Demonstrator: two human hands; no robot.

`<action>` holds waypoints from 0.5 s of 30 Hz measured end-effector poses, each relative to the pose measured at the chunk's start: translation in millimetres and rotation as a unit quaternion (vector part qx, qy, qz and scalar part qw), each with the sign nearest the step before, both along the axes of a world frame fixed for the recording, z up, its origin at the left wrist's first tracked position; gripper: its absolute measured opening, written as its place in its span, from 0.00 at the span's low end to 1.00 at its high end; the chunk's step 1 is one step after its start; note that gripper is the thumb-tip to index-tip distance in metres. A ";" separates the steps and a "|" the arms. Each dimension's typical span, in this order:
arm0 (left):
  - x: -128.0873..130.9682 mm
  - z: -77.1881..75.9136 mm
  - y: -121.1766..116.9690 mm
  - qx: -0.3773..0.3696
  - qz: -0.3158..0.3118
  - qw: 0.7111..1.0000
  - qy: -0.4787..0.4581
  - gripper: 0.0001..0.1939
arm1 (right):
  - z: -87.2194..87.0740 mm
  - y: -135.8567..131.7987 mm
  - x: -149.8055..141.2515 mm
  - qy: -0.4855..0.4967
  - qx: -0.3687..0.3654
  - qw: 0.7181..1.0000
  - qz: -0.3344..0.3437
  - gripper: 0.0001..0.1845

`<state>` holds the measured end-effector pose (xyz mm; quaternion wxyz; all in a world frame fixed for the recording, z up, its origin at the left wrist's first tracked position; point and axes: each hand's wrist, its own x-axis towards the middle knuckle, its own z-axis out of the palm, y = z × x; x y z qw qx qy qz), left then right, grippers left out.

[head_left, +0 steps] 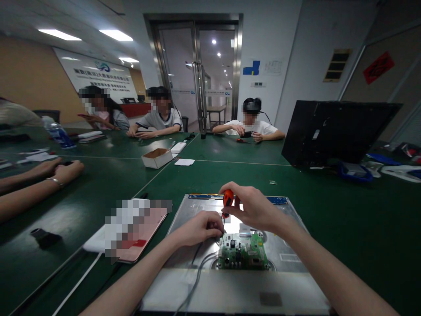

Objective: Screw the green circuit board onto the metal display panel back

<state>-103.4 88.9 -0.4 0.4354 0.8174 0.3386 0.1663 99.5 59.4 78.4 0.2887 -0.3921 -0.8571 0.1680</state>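
Note:
My right hand (253, 206) is closed around the red and black handle of a screwdriver (227, 199), held upright with its shaft pointing down. The tip meets the upper left corner of a green circuit board (243, 252). Beside that tip, the fingers of my left hand (205, 226) are pinched together at the board's corner; what they hold, if anything, is hidden. The board lies on the silver metal back of a flat display panel (286, 285). Grey cables (199, 274) run from the board's left side toward the panel's near edge.
Left of the panel lie a phone (148, 230) and a white cable (80, 281). A small open box (157, 158) stands farther back. At right is a black monitor housing (335, 131). A co-worker's hands (64, 171) rest at left; several people sit around the green table (250, 175).

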 end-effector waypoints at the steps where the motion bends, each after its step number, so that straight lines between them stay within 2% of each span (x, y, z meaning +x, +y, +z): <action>1: -0.1 -0.1 0.5 -0.001 0.001 1.000 -0.001 0.02 | 0.1 -0.2 -0.3 0.000 -0.002 1.000 -0.002 0.16; 8: -0.6 -1.9 2.1 -0.004 -0.001 1.000 -0.009 0.02 | -4.5 1.1 -2.8 -0.002 0.009 1.000 -0.004 0.16; 15: -0.6 -2.3 1.8 -0.007 0.008 1.000 -0.009 0.01 | -9.4 2.2 -4.0 -0.019 0.062 0.998 -0.020 0.18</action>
